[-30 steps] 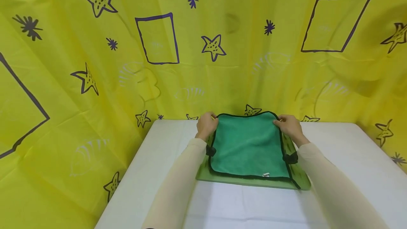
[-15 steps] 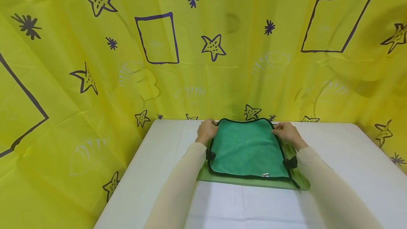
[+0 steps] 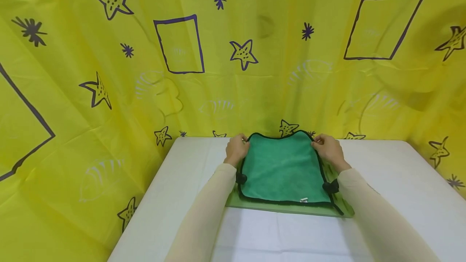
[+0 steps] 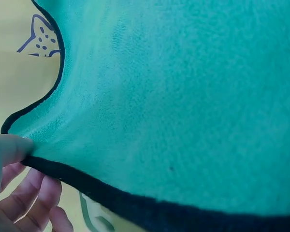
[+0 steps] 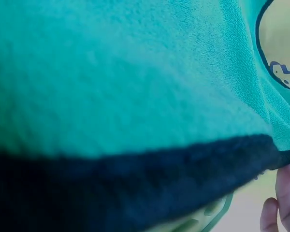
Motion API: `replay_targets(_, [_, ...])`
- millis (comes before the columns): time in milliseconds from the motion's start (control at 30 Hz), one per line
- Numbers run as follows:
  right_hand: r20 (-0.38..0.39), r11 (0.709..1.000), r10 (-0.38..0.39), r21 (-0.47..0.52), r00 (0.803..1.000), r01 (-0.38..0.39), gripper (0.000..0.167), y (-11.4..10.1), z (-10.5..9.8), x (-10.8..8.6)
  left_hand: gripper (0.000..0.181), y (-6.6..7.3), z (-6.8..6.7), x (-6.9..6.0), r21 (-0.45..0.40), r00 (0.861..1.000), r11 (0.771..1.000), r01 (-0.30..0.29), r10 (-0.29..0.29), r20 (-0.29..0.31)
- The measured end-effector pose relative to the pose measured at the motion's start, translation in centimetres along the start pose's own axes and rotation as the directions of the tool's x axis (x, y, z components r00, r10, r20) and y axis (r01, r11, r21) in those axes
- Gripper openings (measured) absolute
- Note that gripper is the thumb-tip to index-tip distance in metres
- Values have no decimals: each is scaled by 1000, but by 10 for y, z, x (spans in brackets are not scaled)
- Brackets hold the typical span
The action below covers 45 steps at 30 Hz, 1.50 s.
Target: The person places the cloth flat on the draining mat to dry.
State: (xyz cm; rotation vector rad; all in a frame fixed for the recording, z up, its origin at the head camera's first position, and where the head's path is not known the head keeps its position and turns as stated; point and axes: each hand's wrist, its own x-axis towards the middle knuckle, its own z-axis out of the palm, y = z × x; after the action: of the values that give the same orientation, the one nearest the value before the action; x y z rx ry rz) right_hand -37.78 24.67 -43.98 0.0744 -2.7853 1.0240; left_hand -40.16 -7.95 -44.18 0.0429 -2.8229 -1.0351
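Note:
A green towel with a dark edge band lies over a light green board, its far side lifted. At the far left corner my left hand pinches the towel; in the left wrist view the thumb presses on top of the cloth and the other fingers are below the band. My right hand pinches the far right corner. From the right wrist, the towel fills most of the view, with a few fingers under its band. The far edge sags between the hands.
The board rests on a white table. Behind it and at the left hangs a yellow curtain printed with stars and frames. A small white tag shows near the towel's front edge. Dark wrist straps sit by both wrists.
Both hands lowered the towel's far side toward the board, then raised it slightly, the far edge now sagging more in the middle. Both corners stay pinched.

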Motion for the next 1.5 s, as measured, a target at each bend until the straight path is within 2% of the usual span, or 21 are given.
replay_targets(67, [30,1000,13,3,999,-14,30,0,0,-1,18,-1,0,-2,23,1000,1000,-1,0,23])
replay_targets(167, [134,1000,18,-16,991,-16,35,3,0,-3,22,-3,0,-5,75,996,997,-18,12,85])
replay_targets(300, [264,999,4,-43,965,7,44,10,-3,-7,25,-9,-3,-11,123,982,991,-60,36,185])
replay_targets(400, [311,999,3,-39,950,10,48,15,-7,-13,27,-14,-6,-16,122,970,988,-90,59,236])
replay_targets(567, [330,1000,-25,-7,944,29,46,21,-16,-28,46,-20,-16,-27,95,957,987,-129,98,272])
replay_targets(667, [362,999,-18,32,932,6,43,21,-21,-39,55,-24,-21,-34,82,954,987,-137,109,280])
replay_targets(800, [424,994,-16,103,906,-30,33,21,-26,-55,60,-33,-26,-43,47,953,992,-120,102,286])
replay_targets(900, [478,983,-80,182,875,-10,25,22,-27,-64,60,-40,-29,-50,7,944,994,-110,102,312])
replay_targets(967, [510,973,-132,229,850,13,20,22,-27,-70,55,-44,-31,-54,-35,932,991,-131,135,336])
replay_targets(1033, [532,963,-179,268,828,36,17,22,-28,-74,43,-47,-33,-59,-77,913,983,-166,183,366])
replay_targets(1067, [536,959,-197,280,821,47,18,23,-28,-76,35,-49,-35,-61,-98,902,978,-183,206,379])
replay_targets(1133, [531,954,-218,291,819,65,22,24,-29,-78,24,-52,-36,-64,-118,879,966,-228,257,402])
replay_targets(1233, [525,947,-235,314,818,70,26,28,-29,-81,30,-55,-38,-67,-129,847,951,-282,310,432])
replay_targets(1333, [533,934,-280,342,799,99,26,31,-28,-82,36,-59,-39,-69,-143,819,940,-310,341,462])
replay_targets(1467, [542,919,-339,367,769,146,26,34,-26,-84,35,-60,-41,-73,-162,792,937,-309,348,502])
replay_targets(1500, [541,917,-344,368,767,152,26,35,-25,-85,35,-60,-42,-74,-161,788,938,-308,346,509])
